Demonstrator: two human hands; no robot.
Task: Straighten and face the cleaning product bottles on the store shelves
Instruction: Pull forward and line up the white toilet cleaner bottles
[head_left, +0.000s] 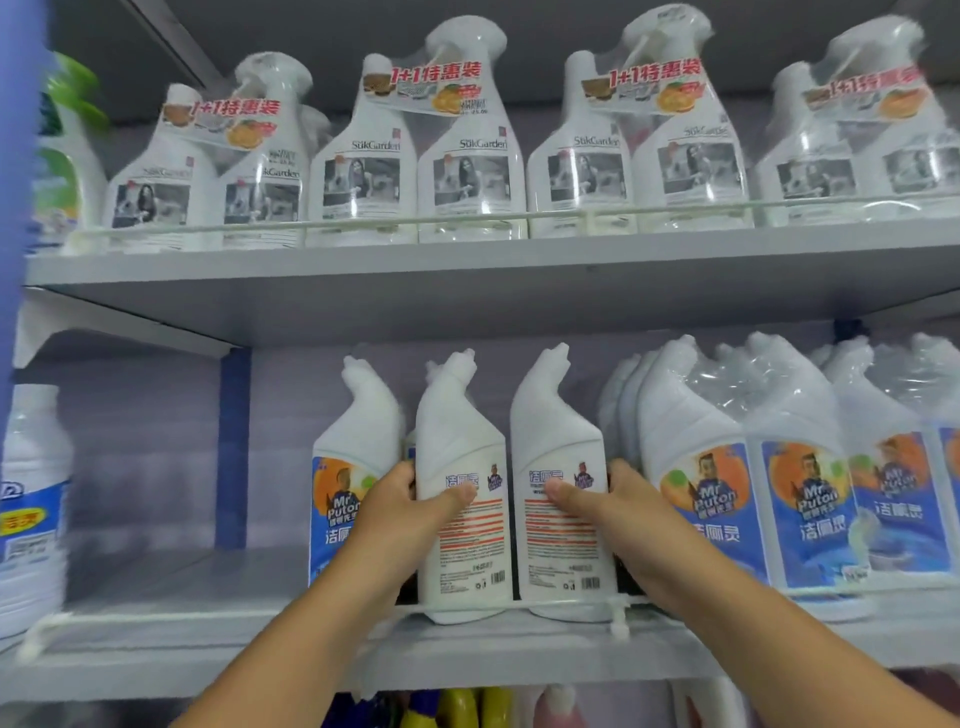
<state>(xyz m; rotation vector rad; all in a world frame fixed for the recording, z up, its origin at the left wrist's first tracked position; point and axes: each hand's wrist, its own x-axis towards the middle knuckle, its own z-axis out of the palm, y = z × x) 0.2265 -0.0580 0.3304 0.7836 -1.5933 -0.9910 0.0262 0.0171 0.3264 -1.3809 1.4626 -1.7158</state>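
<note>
Hands grasp two white angled-neck bottles on the lower shelf (467, 660), behind its white rail. Left hand (410, 506) curls its grip round the left bottle (462, 467), right hand (608, 506) round the right bottle (558, 447). Both show back labels: small print, red stripes, barcodes. Neighbouring wrapped bottles (800, 499) show blue-and-orange fronts.

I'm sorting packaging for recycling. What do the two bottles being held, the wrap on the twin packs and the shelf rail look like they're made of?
Left bottle and right bottle: opaque white plastic, matte, by their moulded bent necks. Wrap: thin clear plastic film, glossy, crinkled. Rail: thin white rod, probably coated wire or plastic; too blurred to tell.
</note>
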